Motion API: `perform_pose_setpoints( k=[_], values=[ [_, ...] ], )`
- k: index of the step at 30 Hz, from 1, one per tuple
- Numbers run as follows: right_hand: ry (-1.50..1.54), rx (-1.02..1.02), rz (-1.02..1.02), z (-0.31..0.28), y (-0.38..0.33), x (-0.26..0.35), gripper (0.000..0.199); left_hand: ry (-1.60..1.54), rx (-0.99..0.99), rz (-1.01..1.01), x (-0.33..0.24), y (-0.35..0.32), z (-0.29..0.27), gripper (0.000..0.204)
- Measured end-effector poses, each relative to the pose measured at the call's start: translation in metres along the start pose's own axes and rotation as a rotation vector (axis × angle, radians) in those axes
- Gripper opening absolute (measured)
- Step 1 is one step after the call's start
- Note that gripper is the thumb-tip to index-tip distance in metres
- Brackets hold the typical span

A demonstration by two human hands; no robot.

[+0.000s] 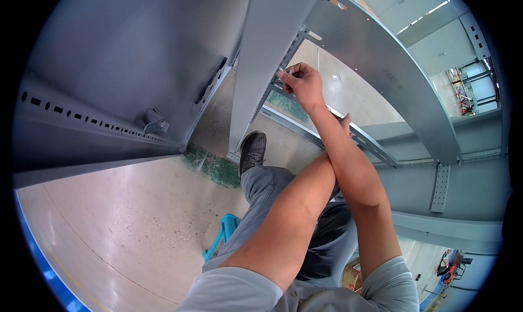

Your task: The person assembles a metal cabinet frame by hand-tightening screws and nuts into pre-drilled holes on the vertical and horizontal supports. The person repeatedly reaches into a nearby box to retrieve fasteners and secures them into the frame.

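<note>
My forearms cross, the right one over the left. My right hand [303, 84] is closed in a pinch at the slotted edge of a tall grey metal upright [261, 56]; the fingers hide most of what they hold, and only a small pale bit shows at the tips. My left hand [347, 124] is mostly hidden behind my right forearm. One of its digits sticks up beside a metal crossbar [376, 146] low in the frame, and its grip cannot be seen.
A grey cabinet panel with a perforated rail [81, 117] and small metal bracket [155, 121] stands left. A wide curved-looking metal beam [387, 72] spans the right. A turquoise stool [222, 236] is by my leg; my shoe [253, 151] rests near the upright's foot.
</note>
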State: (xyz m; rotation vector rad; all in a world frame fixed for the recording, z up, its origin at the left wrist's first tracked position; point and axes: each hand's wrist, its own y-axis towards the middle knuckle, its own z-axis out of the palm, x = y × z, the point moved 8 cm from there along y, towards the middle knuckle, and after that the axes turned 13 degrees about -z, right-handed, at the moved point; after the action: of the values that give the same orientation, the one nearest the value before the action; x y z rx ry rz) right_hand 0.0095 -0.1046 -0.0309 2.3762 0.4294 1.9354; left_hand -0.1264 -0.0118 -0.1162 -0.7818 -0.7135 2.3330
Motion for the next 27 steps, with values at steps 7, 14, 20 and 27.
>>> perform_pose_setpoints(
  k=[7, 14, 20, 27],
  values=[
    [-0.056, 0.039, -0.011, 0.004, 0.001, -0.004, 0.022, -0.014, 0.016, 0.011, -0.002, -0.013, 0.001, 0.091],
    [-0.175, 0.039, -0.005, 0.003, 0.002, -0.006, 0.023, -0.005, 0.034, -0.010, 0.003, 0.003, -0.003, 0.090],
    [-0.198, 0.094, -0.002, 0.000, -0.002, -0.013, 0.022, -0.014, 0.005, -0.017, 0.000, -0.011, 0.002, 0.089],
    [-0.254, 0.162, 0.018, 0.005, -0.002, -0.021, 0.022, 0.025, 0.008, -0.042, -0.004, -0.016, 0.000, 0.085]
  ],
)
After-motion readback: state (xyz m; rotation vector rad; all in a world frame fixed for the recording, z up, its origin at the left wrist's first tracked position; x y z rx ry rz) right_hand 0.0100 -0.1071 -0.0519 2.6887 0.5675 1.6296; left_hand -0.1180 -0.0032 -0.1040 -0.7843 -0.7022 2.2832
